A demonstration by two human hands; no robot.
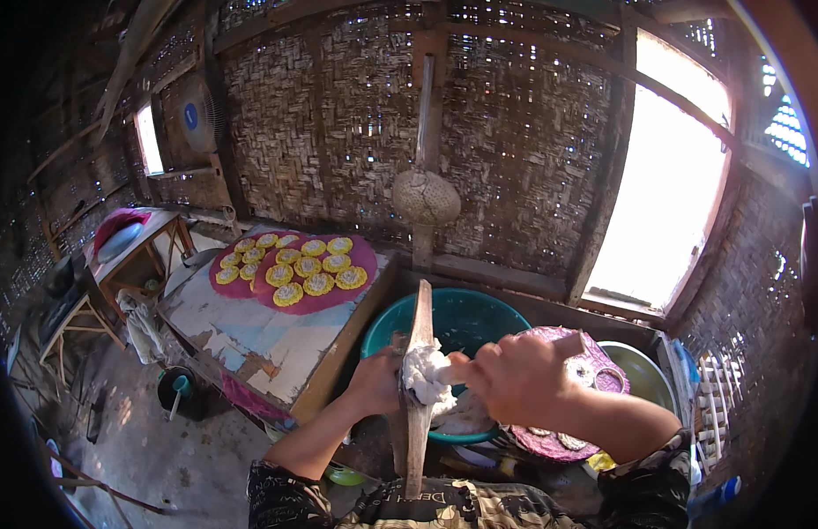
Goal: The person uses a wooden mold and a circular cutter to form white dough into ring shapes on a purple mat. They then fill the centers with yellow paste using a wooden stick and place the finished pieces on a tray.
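Observation:
My left hand (376, 381) grips a long upright wooden tool (414, 445) over the teal basin (471, 307); the tool's lower end rests near my body. A lump of sticky white paste (427, 375) sits on its middle. My right hand (515, 375) is closed round a short wooden handle (568, 344), with fingertips at the paste. More whitish material lies in the basin. Right of it is a pink mottled round tray (579, 445) with ringed pieces on it, partly hidden by my right arm.
At left, a worn board table (197, 313) bears pink sheets with several yellow ruffled discs. Beyond are a small table (105, 269), wall fan (200, 123) and dark bucket (175, 397). An olive-green basin (643, 379) sits at right. A woven strainer (427, 196) hangs on the wall.

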